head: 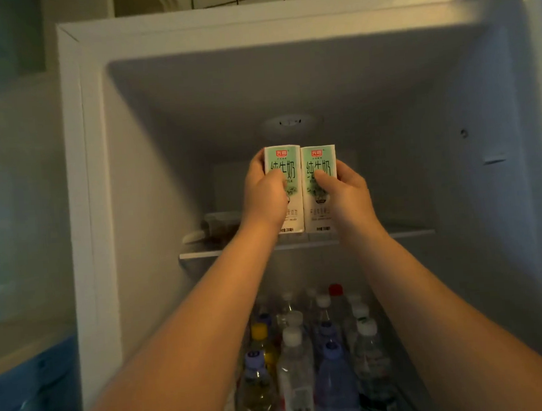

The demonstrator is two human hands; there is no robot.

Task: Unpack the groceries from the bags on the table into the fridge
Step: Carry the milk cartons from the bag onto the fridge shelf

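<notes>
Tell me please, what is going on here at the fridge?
A person stands at the open fridge with a milk carton in each hand. The left hand grips the left carton and the right hand grips the right carton. Both are upright, side by side, at the front of the upper shelf. Whether they already rest on it is unclear. Many bottles stand below.

Two printed paper milk cartons (302, 187), matt, inside a smooth white plastic fridge (163, 148); clear glossy plastic bottles (294, 373) below.
</notes>
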